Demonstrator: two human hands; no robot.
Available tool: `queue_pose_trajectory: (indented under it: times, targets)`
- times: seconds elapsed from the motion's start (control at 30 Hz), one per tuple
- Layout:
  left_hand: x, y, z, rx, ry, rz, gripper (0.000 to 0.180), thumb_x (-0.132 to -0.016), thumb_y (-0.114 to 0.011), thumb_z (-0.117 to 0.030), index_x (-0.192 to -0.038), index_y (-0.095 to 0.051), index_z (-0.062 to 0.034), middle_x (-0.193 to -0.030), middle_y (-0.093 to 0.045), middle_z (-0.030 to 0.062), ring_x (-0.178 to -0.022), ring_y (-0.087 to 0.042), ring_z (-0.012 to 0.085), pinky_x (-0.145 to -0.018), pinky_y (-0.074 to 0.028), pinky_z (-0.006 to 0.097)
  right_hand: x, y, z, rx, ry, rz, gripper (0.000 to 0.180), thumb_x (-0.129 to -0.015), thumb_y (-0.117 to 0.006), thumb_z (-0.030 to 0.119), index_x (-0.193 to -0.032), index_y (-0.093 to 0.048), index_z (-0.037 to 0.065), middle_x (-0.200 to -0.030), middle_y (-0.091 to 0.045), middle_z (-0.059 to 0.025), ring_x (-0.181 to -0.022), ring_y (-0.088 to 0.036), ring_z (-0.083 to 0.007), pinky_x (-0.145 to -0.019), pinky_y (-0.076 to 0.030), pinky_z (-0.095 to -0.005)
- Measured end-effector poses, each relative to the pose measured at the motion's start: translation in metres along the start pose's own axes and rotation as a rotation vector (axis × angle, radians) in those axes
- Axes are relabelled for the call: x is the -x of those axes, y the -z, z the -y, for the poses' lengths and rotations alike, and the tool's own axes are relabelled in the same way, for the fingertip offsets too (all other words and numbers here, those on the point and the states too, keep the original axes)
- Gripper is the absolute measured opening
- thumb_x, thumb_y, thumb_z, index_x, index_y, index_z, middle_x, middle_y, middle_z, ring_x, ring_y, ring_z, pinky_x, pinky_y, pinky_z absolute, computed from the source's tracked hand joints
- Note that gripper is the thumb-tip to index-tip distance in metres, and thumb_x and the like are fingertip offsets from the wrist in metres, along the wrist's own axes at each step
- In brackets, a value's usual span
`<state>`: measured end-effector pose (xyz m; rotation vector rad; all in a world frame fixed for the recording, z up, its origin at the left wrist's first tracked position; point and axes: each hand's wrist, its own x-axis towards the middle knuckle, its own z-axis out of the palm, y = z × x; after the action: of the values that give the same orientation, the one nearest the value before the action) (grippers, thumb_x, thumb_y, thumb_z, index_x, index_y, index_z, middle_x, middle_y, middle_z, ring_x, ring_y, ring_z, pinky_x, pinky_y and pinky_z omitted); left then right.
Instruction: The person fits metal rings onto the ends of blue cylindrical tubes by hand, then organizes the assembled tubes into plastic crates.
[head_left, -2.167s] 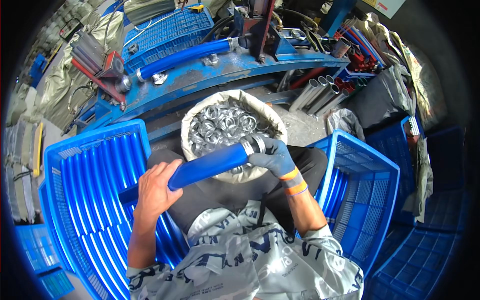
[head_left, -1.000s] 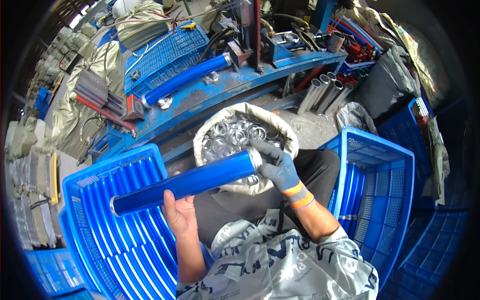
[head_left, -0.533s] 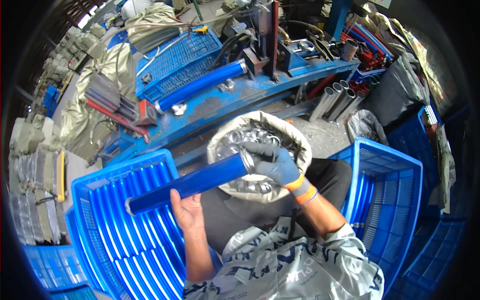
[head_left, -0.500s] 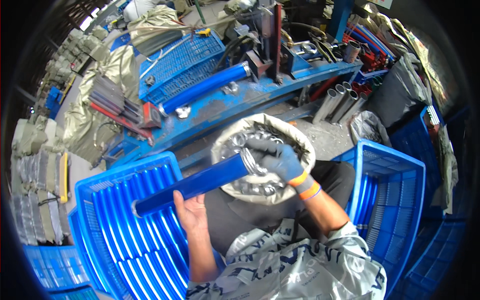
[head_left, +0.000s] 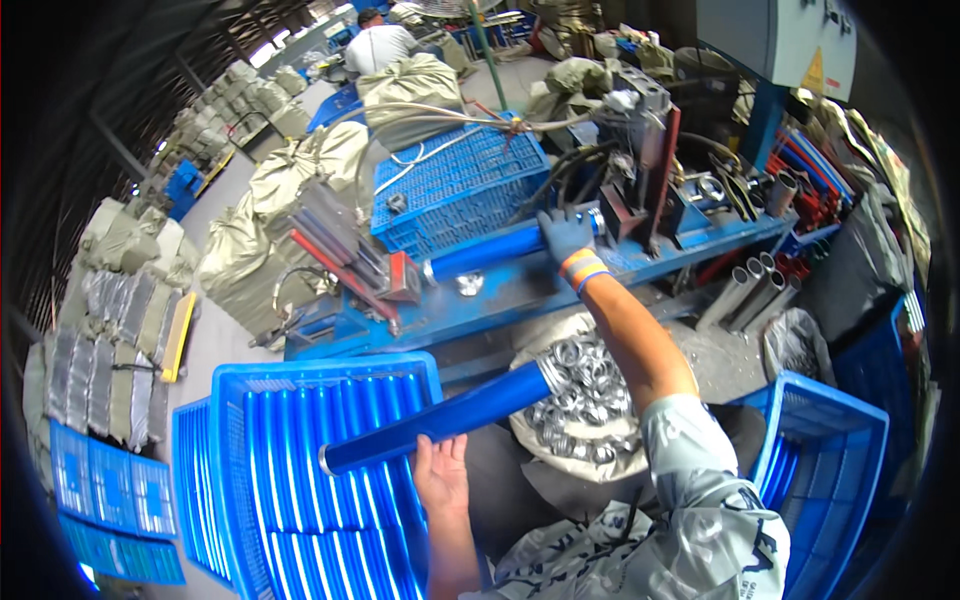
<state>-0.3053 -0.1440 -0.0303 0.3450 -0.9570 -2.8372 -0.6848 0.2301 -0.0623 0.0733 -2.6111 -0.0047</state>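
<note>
Keep bare left hand [head_left: 441, 478] tight under long blue metal tube [head_left: 440, 418] while gloved right hand [head_left: 566, 233] grips blue tube on machine [head_left: 490, 254] firmly.

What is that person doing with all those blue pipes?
The left hand holds a blue pipe with a metal ring on its end, above a blue crate of more blue pipes. The gloved right hand grips another blue pipe lying on the blue machine bench. A sack of metal rings sits between.
</note>
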Motion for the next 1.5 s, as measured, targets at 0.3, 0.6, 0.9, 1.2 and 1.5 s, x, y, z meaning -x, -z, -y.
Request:
queue_pose_trajectory:
  times: [0.3,0.6,0.9,1.2,1.5]
  targets:
    - [-0.05,0.005,0.034,-0.19,0.024,-0.062,0.039,-0.113,-0.077,-0.03,-0.143,-0.068,-0.0057,-0.141,-0.074,0.0115,-0.139,-0.068,0.0321,-0.127,-0.05,0.055,0.069,0.23,0.014,-0.974,0.05,-0.236,0.058,-0.098,-0.078,0.021,-0.151,-0.061,0.006,-0.116,-0.077,-0.0139,-0.096,-0.08,-0.0292,-0.084,-0.064,-0.0437]
    - [-0.342,-0.145,0.183,-0.157,0.107,-0.095,0.057,-0.101,-0.094,-0.028,-0.144,-0.066,-0.0032,-0.14,-0.072,0.0148,-0.133,-0.071,0.0321,-0.119,-0.057,0.053,0.272,0.286,-0.117,-1.883,-0.682,-0.556,0.073,-0.105,-0.072,0.048,-0.155,-0.053,0.0,-0.121,-0.074,-0.0203,-0.095,-0.076,-0.0294,-0.08,-0.066,-0.0404]
    - [-0.405,-0.125,0.228,-0.249,0.246,-0.178,0.072,-0.097,-0.095,-0.046,-0.144,-0.066,0.0,-0.134,-0.075,0.0241,-0.13,-0.074,0.0394,-0.119,-0.059,0.053,0.436,0.346,-0.221,-1.278,-0.883,-0.413,0.061,-0.102,-0.076,0.022,-0.155,-0.057,-0.002,-0.121,-0.074,-0.0164,-0.09,-0.073,-0.0227,-0.083,-0.062,-0.0368]
    - [-0.376,-0.123,0.238,-0.387,0.226,-0.092,0.093,-0.096,-0.095,-0.047,-0.166,-0.049,-0.0059,-0.146,-0.069,0.0328,-0.124,-0.075,0.0519,-0.108,-0.062,0.066,0.732,0.366,-0.359,-0.523,-1.094,-0.337,0.052,-0.098,-0.083,0.001,-0.148,-0.069,-0.002,-0.131,-0.078,-0.0131,-0.106,-0.076,-0.0238,-0.1,-0.063,-0.0411]
    - [0.111,-0.231,0.335,-1.13,0.121,1.12,0.027,-0.096,-0.09,-0.019,-0.116,-0.081,-0.0041,-0.122,-0.079,0.013,-0.108,-0.073,0.028,-0.102,-0.06,0.044,0.966,0.257,-0.306,0.177,-1.684,0.216,0.075,-0.086,-0.091,0.049,-0.148,-0.072,0.012,-0.127,-0.085,-0.0185,-0.12,-0.082,-0.0379,-0.106,-0.062,-0.0474]
